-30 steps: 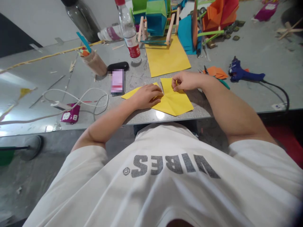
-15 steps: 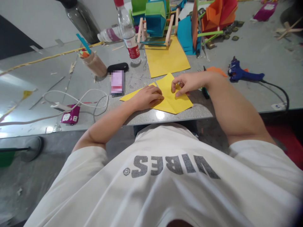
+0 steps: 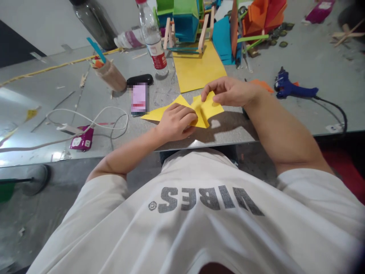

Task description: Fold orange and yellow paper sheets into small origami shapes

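A folded sheet of yellow paper lies near the table's front edge, its pointed end reaching to the left and its right part lifted and bent. My left hand is on the middle of the paper, fingers curled over it; some fingertips are hidden in the fold. With thumb and fingers, my right hand pinches the raised right part of the paper. Just behind it lies a flat yellow sheet.
Left stand a cup of sticks, a phone, a plastic bottle and a white cable. A blue glue gun lies right. Behind are a wooden-framed paper model and an orange paper model.
The right part of the folded yellow paper has been lifted and bent toward the left. My right hand has risen slightly with it, while my left hand stays on the paper.
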Motion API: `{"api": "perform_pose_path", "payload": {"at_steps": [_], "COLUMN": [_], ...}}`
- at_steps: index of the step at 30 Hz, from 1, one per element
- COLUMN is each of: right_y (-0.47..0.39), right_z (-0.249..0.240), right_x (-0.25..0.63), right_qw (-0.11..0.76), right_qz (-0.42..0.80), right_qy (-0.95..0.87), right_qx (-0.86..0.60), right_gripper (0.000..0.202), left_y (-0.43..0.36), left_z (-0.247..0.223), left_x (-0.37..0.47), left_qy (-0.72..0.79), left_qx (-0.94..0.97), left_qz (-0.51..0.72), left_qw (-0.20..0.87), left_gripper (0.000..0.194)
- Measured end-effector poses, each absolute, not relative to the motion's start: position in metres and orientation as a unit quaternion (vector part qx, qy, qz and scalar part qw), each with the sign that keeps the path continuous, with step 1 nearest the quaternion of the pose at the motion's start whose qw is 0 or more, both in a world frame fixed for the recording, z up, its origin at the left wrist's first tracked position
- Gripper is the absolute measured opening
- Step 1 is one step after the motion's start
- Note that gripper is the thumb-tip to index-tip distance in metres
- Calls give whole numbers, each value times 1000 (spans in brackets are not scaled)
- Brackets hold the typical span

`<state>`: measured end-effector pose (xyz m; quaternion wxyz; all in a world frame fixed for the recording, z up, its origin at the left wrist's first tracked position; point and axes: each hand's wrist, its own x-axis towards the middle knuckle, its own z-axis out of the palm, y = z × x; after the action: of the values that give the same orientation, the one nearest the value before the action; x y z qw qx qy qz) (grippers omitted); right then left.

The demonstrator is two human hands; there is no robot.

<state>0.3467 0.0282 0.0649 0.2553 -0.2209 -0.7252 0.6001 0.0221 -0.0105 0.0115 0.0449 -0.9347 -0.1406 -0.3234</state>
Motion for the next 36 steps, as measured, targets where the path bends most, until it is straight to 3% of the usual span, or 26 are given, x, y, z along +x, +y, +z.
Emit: {"api": "perform_pose_path", "payload": {"at_steps": [4,6,8,12,18,22,26,30,33,36], "right_y": [15,2,-16,-47,-26,-3,3,1,-1,-6], "right_z": [71,85,103,135,135,108,90,87,86,85], "right_x": [338,332,323,306,301,301,300,302,302,300], "right_qw": [386,455,493,560,446,451,498,525,526,516], "right_qz": [546,412,356,423,585,616,618,630,649,660], "right_qy": [-709,-736,-737,-654,-583,-526,-495,-477,-467,-463], "right_qx": [-224,-285,-294,-282,-345,-374,-355,-315,-290,-287], "right_gripper": [86,90,96,64,65,60,61,61,64,67], "left_y": [-17,-25,-38,-58,-34,-12,-2,4,3,-7], "left_z": [28,49,75,125,137,109,81,74,89,113], "left_x": [15,11,7,4,-3,-5,-6,-13,-22,-30], "left_qy": [-162,-185,-218,-241,-283,-259,-217,-211,-166,-114], "left_qx": [-882,-847,-812,-774,-709,-670,-700,-750,-799,-863], "left_qz": [-443,-495,-515,-488,-333,-269,-283,-333,-333,-300], "left_qw": [14,-61,-167,-322,-553,-642,-618,-532,-472,-389], "left_gripper": [18,25,32,41,55,78,107,120,111,83]}}
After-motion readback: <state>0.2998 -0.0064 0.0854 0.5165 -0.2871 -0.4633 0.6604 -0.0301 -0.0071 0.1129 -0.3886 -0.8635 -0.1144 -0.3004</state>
